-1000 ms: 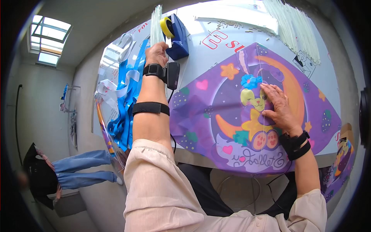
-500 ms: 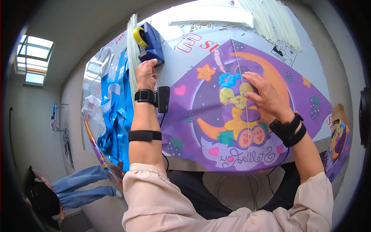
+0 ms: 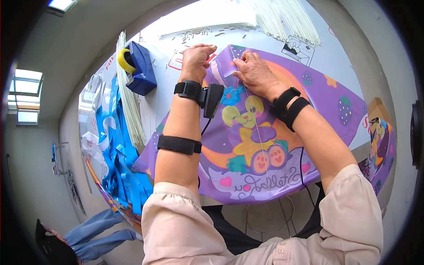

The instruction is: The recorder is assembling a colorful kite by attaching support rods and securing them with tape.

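Observation:
A purple diamond-shaped kite sheet (image 3: 282, 119), printed with a bunny on a moon, lies before me with its point away from me. Along its middle runs a thin white rod (image 3: 260, 141). My right hand (image 3: 257, 76) is at the far point, thumb and fingers closed on the rod and sheet there. Just left of that corner, my left hand (image 3: 197, 61) is held with thumb and forefinger pinched together; whatever is between them is too small to make out. A blue tape dispenser (image 3: 142, 70) with a yellow tape roll (image 3: 126, 61) stands farther left.
Blue ribbons (image 3: 121, 163) and a bundle of white rods (image 3: 130, 112) lie at the left. Small short pieces (image 3: 196, 33) are scattered at the back, near more white rods (image 3: 298, 20). Another printed sheet (image 3: 382, 150) hangs at the right edge. A person in jeans (image 3: 95, 232) stands lower left.
My left hand has gone from the tape dispenser to the right, beside the kite's far corner. My right hand has moved away from me to that corner, its fingers closing. The view has shifted.

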The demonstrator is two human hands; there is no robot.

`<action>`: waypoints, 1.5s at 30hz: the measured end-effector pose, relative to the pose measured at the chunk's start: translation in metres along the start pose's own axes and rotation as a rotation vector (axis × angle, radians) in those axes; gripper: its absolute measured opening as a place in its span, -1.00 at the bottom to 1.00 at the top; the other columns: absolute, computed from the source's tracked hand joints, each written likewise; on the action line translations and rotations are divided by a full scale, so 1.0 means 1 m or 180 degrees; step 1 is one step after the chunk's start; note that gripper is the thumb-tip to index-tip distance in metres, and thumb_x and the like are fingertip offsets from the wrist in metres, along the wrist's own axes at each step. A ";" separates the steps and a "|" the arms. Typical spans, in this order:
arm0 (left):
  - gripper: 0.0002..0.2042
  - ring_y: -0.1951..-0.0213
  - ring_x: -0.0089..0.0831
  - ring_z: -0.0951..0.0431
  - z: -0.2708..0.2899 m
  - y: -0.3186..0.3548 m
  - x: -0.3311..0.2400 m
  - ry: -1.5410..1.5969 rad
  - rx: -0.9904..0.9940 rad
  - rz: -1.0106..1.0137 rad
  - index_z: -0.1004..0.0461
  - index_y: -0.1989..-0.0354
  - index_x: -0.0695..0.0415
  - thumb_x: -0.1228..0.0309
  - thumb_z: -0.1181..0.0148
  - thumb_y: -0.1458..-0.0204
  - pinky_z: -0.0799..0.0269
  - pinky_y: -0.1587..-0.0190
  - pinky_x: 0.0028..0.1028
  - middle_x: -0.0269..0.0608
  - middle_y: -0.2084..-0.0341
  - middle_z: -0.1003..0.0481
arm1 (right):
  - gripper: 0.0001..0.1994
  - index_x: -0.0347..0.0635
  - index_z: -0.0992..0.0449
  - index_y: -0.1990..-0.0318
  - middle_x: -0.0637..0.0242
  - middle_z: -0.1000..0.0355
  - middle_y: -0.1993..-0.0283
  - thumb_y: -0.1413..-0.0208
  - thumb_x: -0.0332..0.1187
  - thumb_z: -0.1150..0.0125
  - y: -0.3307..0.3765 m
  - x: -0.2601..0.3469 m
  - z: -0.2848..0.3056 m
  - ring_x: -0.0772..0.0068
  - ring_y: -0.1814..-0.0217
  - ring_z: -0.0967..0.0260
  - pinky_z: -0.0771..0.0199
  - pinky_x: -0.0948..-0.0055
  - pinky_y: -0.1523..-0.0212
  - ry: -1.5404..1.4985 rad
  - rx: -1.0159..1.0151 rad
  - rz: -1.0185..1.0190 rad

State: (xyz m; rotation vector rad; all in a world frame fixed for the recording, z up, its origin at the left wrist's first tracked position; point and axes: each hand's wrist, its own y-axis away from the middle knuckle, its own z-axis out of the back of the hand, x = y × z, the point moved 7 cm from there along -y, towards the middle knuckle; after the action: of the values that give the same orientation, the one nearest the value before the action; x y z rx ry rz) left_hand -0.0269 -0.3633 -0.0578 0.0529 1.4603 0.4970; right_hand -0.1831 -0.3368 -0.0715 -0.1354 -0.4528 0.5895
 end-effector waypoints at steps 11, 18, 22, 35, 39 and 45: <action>-0.81 0.77 -0.60 -0.11 -0.047 -0.028 0.038 0.1111 -0.0214 0.0997 -0.35 0.67 0.18 0.65 -0.20 0.13 -0.03 0.71 -0.55 -0.39 0.78 -0.22 | -0.69 -0.21 -0.46 0.09 0.20 -0.27 0.19 0.05 -0.43 -0.14 -0.001 -0.004 -0.005 0.19 0.13 -0.22 -0.30 0.32 0.10 0.0147 -0.0241 0.0033; -0.83 0.74 -0.62 -0.15 -0.053 -0.026 0.044 0.0912 -0.0235 0.1129 -0.36 0.63 0.12 0.61 -0.21 0.12 0.00 0.70 -0.58 -0.42 0.73 -0.22 | -0.78 -0.23 -0.46 0.22 0.12 -0.27 0.05 0.06 -0.42 -0.06 -0.001 -0.007 -0.008 0.12 0.03 -0.25 -0.36 0.25 0.08 0.0171 -0.0098 0.0062; -0.79 0.79 -0.59 -0.17 -0.047 -0.030 0.044 0.0812 -0.0635 0.0960 -0.32 0.70 0.16 0.70 -0.17 0.19 0.00 0.76 -0.56 -0.36 0.78 -0.23 | -0.77 -0.22 -0.45 0.21 0.13 -0.26 0.04 0.07 -0.42 -0.06 -0.001 -0.007 -0.010 0.12 0.02 -0.25 -0.36 0.25 0.07 0.0298 -0.0017 0.0057; -0.72 0.46 -0.33 -0.56 -0.044 -0.047 0.026 -0.1932 -0.0500 0.0259 -0.53 0.49 0.33 0.47 -0.46 0.39 -0.48 0.37 -0.41 -0.03 0.50 -0.55 | -0.63 -0.22 -0.42 0.09 0.17 -0.24 0.17 0.14 -0.39 -0.16 0.001 -0.007 -0.004 0.17 0.14 -0.21 -0.30 0.31 0.09 0.0115 -0.0352 0.0227; -0.64 0.36 -0.27 -0.59 -0.036 -0.044 0.025 -0.1988 -0.0355 0.0323 -0.54 0.44 0.33 0.34 -0.49 0.38 -0.49 0.26 -0.40 0.02 0.41 -0.56 | -0.58 -0.24 -0.37 0.03 0.10 -0.27 0.15 0.09 -0.30 -0.20 -0.002 -0.009 -0.003 0.07 0.07 -0.24 -0.31 0.26 0.02 -0.0008 0.0044 0.0201; -0.66 0.39 -0.25 -0.54 -0.034 -0.052 0.021 -0.2107 -0.0413 0.0069 -0.53 0.42 0.36 0.33 -0.42 0.27 -0.43 0.34 -0.37 0.05 0.42 -0.52 | -0.48 -0.24 -0.30 -0.03 -0.01 -0.27 0.05 0.01 -0.10 -0.18 -0.014 -0.018 -0.003 -0.05 -0.05 -0.25 -0.31 0.16 -0.02 -0.0339 0.0281 -0.0175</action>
State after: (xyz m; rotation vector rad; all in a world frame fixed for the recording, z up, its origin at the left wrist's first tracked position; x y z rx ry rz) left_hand -0.0438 -0.4115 -0.0992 0.1180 0.7795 0.5271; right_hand -0.1884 -0.3586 -0.0774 -0.0074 -0.5313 0.5635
